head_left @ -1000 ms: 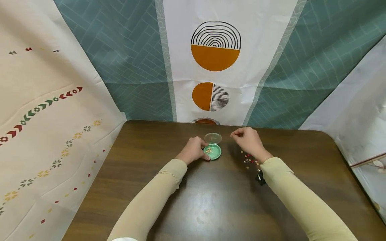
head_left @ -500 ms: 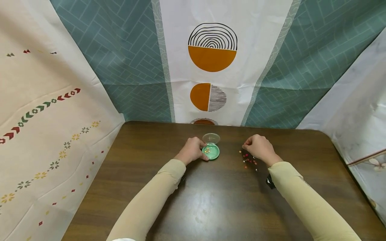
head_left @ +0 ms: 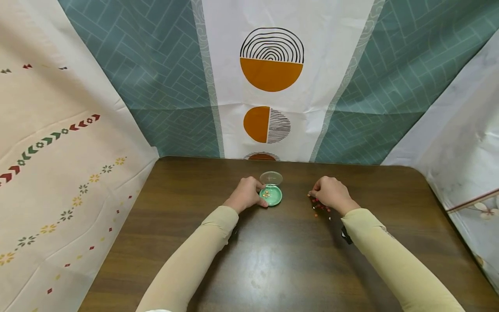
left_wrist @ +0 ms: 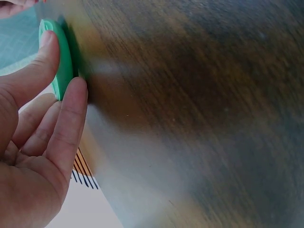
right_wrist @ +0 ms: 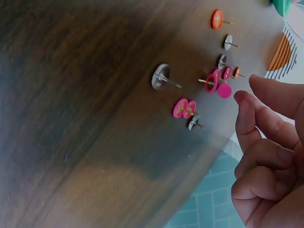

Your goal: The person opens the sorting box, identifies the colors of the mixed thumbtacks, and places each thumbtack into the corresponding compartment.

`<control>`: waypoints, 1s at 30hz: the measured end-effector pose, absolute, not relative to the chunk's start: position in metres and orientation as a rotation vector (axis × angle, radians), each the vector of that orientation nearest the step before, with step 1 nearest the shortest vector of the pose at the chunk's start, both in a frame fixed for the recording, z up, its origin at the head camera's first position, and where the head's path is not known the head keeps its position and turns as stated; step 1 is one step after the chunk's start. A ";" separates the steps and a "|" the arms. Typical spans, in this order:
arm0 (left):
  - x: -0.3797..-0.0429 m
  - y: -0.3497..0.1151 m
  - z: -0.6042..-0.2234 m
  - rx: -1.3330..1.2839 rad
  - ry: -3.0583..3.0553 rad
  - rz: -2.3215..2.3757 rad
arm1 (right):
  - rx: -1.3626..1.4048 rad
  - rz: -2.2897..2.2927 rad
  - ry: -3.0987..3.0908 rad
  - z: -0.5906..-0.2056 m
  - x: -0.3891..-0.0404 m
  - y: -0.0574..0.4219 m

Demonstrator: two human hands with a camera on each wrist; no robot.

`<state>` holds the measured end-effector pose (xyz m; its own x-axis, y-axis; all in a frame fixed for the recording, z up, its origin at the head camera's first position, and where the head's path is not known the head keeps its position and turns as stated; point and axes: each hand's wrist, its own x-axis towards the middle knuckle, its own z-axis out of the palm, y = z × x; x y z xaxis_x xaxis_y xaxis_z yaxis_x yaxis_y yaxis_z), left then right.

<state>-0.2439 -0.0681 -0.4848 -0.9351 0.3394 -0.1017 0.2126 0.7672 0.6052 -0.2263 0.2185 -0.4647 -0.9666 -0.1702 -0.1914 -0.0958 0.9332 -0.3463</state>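
In the head view, a round green case [head_left: 276, 197] lies on the table with its clear lid [head_left: 271, 177] raised at the back. Several gold-coloured thumbtacks [head_left: 267, 194] are inside, near its left side. My left hand [head_left: 246, 193] grips the case's left edge, thumb at the front and fingers behind; the left wrist view has the thumb against the green wall [left_wrist: 61, 71]. Over a loose group of thumbtacks [right_wrist: 180, 108] hovers my right hand [head_left: 331, 193]. Its thumb and index tips are slightly apart, close to an orange thumbtack [right_wrist: 237, 72].
The loose thumbtacks are pink, orange and silver, some with points up or sideways, including a silver thumbtack [right_wrist: 161, 77]. A brown wooden table [head_left: 249, 268] carries everything. Patterned cloth [head_left: 175, 78] hangs behind the far edge, with more cloth at both sides.
My right hand has moved from beside the case rightward to the loose thumbtacks, then slightly back left and lower. The left hand stays at the case. The head view has shifted a little.
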 end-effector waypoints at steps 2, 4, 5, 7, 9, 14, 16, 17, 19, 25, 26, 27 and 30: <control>-0.244 -0.068 -0.485 0.439 2.755 0.909 | -0.189 -0.493 2.868 -0.467 -0.227 0.217; -0.244 -0.068 -0.485 0.442 2.758 0.908 | -0.183 -0.487 2.868 -0.468 -0.227 0.216; -0.245 -0.068 -0.485 0.443 2.760 0.908 | -0.184 -0.487 2.866 -0.469 -0.228 0.216; -0.245 -0.068 -0.486 0.443 2.758 0.911 | -0.186 -0.485 2.865 -0.469 -0.228 0.215; -0.245 -0.068 -0.485 0.440 2.753 0.916 | -0.195 -0.491 2.860 -0.470 -0.229 0.214; -0.245 -0.068 -0.486 0.427 2.747 0.918 | -0.212 -0.538 2.798 -0.473 -0.230 0.214; -0.244 -0.068 -0.486 0.425 2.749 0.917 | -0.235 -0.599 2.744 -0.475 -0.232 0.215; -0.244 -0.068 -0.486 0.425 2.749 0.916 | -0.241 -0.644 2.712 -0.475 -0.232 0.215; -0.244 -0.068 -0.486 0.425 2.750 0.913 | -0.263 -0.756 2.632 -0.475 -0.233 0.217; -0.244 -0.068 -0.485 0.421 2.731 0.938 | -0.267 -1.022 2.433 -0.470 -0.232 0.222; -0.244 -0.068 -0.485 0.419 2.727 0.944 | -0.275 -1.044 2.415 -0.470 -0.232 0.222; -0.244 -0.069 -0.484 0.419 2.723 0.947 | -0.274 -1.062 2.400 -0.469 -0.233 0.222; -0.244 -0.069 -0.484 0.420 2.721 0.948 | -0.235 -1.112 2.356 -0.469 -0.234 0.222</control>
